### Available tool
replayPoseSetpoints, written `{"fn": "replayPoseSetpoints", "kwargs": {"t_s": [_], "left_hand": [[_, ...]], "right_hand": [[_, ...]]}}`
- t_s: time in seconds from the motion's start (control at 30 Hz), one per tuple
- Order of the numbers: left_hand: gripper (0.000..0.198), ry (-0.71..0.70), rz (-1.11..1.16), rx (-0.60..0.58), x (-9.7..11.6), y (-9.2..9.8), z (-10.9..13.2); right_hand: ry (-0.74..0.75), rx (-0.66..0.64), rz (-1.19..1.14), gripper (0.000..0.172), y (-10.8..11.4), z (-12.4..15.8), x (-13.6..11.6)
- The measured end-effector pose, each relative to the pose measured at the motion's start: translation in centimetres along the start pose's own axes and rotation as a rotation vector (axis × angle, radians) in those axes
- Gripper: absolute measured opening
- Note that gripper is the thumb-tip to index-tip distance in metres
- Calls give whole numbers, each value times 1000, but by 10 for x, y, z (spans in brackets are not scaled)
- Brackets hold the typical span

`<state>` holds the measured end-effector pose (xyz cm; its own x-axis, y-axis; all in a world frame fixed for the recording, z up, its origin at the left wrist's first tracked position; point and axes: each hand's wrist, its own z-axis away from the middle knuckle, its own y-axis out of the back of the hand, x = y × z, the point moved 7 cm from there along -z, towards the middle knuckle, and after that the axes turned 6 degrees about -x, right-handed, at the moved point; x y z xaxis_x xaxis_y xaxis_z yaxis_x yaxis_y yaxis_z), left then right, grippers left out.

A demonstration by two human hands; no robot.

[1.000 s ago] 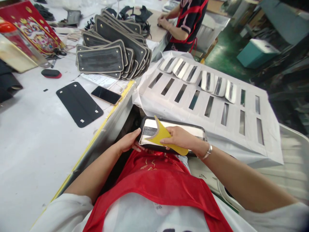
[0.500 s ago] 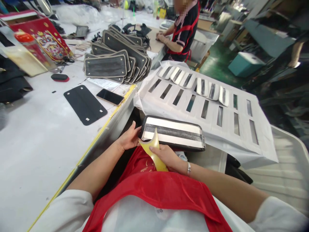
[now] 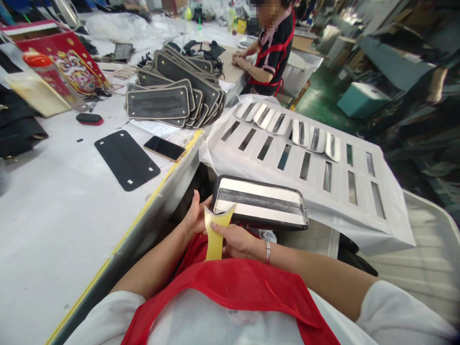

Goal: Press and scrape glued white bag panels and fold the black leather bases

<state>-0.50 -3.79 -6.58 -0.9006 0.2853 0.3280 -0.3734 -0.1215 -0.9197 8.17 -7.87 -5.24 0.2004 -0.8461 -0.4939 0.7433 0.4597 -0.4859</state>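
In front of me is a black-edged rectangular piece (image 3: 262, 200), like a bag's base, with two white strips and a dark band between them. My left hand (image 3: 195, 218) grips its left end, thumb up and the other fingers partly hidden behind it. A yellow curved scraper-like piece (image 3: 217, 235) with a concave, two-pointed top edge is in my right hand (image 3: 237, 240), thumb pressed on its face. Its tips overlap the lower left corner of the black-edged piece; whether they touch, I cannot tell.
On the white table (image 3: 64, 239) lie a black panel (image 3: 126, 160), a phone (image 3: 164, 149) and a stack of dark panels (image 3: 158, 101). White-and-dark pieces (image 3: 301, 132) rest on a slotted white sheet (image 3: 319, 191) to the right. Another person (image 3: 275, 52) sits beyond.
The yellow piece has moved left and down and now stands more upright, with my right hand shifted left. My left hand and the black-edged piece sit slightly lower in view.
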Motion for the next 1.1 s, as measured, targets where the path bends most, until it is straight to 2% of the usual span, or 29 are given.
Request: {"fn": "replayPoseSetpoints", "kwargs": {"t_s": [0.1,0.27,0.53,0.63,0.9,1.1], "left_hand": [[74,-24,-27,25,-4,1,1],[70,-40,-141,79,-12,5,-1],[73,-14,-268,149,-14,15,-2],[72,-15,-271,197,-13,17,-6],[69,65,-236,177,-18,14,-14],[62,89,-264,256,-17,15,-16]], "right_hand": [[40,-30,-57,19,1,-2,2],[75,-129,-43,33,5,-12,4],[58,-303,56,42,9,-22,-3],[53,-307,48,45,12,-23,-5],[75,-258,-2,47,23,-27,-3],[127,-259,60,44,29,-30,-5]]}}
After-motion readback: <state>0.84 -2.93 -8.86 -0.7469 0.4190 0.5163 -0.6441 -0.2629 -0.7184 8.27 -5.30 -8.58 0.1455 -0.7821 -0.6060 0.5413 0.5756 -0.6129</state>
